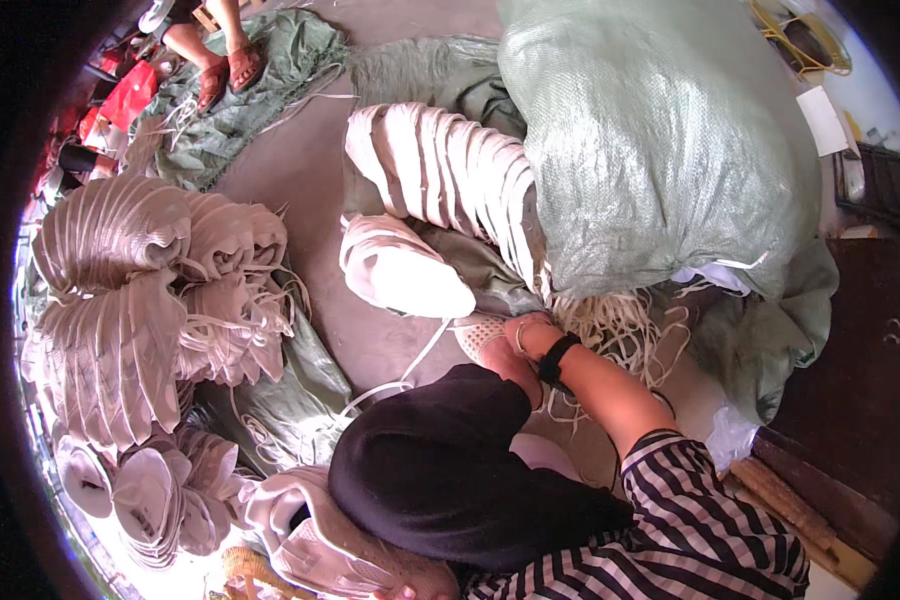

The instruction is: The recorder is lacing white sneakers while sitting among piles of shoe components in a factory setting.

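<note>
Right hand (532,330) lay near loose cream straps (615,328), left hand (404,593) apart on curved white fabric (335,545); grips were unclear. Stacking looked advanced, straps unsorted.

Pale shoe upper (335,557), gaping, beside black-clad knee (400,470).

Site: appears small workshop. Evid.: nested stacks of pale pcs. (110,230) in qty. on floor (305,215), lg. green woven sack (660,150), loose white strips (620,330), 2nd person's feet (242,65) on green sheeting (295,45) twd. floor's far L edge.
</note>
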Demonstrator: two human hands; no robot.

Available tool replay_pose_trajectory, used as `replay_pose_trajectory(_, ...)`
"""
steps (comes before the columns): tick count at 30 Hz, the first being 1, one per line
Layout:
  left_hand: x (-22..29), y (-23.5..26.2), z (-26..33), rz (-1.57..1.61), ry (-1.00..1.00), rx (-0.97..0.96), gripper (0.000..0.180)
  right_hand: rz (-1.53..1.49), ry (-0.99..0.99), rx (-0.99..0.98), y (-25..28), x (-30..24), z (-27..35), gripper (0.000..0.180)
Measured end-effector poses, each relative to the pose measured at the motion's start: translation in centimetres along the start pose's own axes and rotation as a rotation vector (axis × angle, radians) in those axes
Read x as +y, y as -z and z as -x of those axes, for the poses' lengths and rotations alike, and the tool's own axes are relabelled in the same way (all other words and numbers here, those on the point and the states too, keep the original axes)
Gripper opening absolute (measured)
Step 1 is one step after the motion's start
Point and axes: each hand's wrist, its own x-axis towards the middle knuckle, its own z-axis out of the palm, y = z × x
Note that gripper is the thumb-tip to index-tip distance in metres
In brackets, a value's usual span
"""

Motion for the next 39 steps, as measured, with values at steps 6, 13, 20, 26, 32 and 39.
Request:
replay_pose_trajectory(6,0.4,0.1,-0.3,0.003,-0.016,-0.053,0.027,-0.037,0.066,0.143,-2.7,2.7,-1.4,0.028)
replay_pose_trajectory(13,0.6,0.2,-0.8,0.055,0.024,-0.034,0.028,-1.29,0.512,0.296,6.5,0.3,9.5,0.018)
replay_pose_trajectory(20,0.6,-0.9,0.1,0.091,0.0,-0.041,0.044,-1.741,1.108,0.328,14.4,-2.0,22.0,0.023)
replay_pose_trajectory(26,1.8,0.5,-0.7,-0.087,0.141,-0.125,0.05,-1.579,1.371,0.35,14.9,-6.5,29.6,0.024)
replay_pose_trajectory(32,3.4,7.1,-6.6,0.442,0.466,0.223,0.075,-0.738,0.866,0.078,11.8,-11.9,36.1,0.02)
replay_pose_trajectory(39,5.2,6.2,-6.3,0.636,0.243,0.458,0.047,-0.67,0.81,-0.13,10.6,-16.0,38.7,0.014)
